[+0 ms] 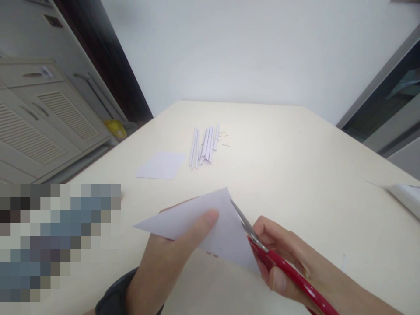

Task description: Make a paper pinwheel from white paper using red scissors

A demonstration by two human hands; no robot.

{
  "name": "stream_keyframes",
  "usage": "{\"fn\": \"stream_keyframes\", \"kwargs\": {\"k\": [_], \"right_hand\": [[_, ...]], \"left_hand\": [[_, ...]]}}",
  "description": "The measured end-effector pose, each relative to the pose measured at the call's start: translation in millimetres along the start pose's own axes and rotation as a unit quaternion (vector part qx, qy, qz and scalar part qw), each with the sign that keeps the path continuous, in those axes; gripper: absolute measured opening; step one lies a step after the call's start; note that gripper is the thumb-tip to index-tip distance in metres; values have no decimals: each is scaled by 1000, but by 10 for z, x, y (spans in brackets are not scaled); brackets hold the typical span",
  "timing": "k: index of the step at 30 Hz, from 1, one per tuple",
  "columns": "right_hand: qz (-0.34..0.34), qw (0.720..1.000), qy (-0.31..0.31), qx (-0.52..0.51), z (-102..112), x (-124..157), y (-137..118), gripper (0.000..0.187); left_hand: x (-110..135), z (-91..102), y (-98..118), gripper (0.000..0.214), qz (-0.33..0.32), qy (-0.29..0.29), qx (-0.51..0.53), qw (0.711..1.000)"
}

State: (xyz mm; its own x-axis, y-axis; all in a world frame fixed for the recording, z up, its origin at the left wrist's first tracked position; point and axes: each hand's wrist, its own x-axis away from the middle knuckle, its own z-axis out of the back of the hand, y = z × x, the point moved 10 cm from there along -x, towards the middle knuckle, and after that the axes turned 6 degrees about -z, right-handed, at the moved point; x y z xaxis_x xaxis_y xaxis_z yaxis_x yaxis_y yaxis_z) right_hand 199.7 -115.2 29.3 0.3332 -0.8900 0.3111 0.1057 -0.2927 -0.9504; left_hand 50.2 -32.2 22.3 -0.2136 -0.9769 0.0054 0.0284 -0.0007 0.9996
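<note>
A white sheet of paper (226, 232) is held up over the table, pinched by my left hand (183, 245) with the thumb on top and the fingers mostly hidden beneath. My right hand (288, 258) is closed around a pair of red-handled scissors (288, 267). The slightly parted metal blades lie along the paper's right edge, pointing up and left. Beyond my hands, several rolled paper tubes (206, 144) rest side by side on the table. Left of them lies a flat white paper piece (161, 165).
The cream table (269, 144) reaches to a white wall (243, 52). Small paper scraps (225, 145) lie beside the tubes. A white object (405, 197) sits at the right edge. A louvred cabinet (49, 113) stands at the left. The lower left is pixelated.
</note>
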Motion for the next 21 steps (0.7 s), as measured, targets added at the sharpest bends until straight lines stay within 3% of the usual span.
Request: {"fn": "stream_keyframes", "kwargs": {"k": [6, 13, 21], "right_hand": [[-26, 999, 21, -14, 0, 20, 79, 44], [-5, 998, 8, -65, -43, 18, 148, 38], [40, 994, -19, -97, -117, -38, 207, 36]], "left_hand": [[59, -147, -153, 25, 46, -62, 16, 997], [77, -315, -31, 17, 16, -140, 37, 989], [71, -260, -9, 25, -5, -109, 9, 994]]}}
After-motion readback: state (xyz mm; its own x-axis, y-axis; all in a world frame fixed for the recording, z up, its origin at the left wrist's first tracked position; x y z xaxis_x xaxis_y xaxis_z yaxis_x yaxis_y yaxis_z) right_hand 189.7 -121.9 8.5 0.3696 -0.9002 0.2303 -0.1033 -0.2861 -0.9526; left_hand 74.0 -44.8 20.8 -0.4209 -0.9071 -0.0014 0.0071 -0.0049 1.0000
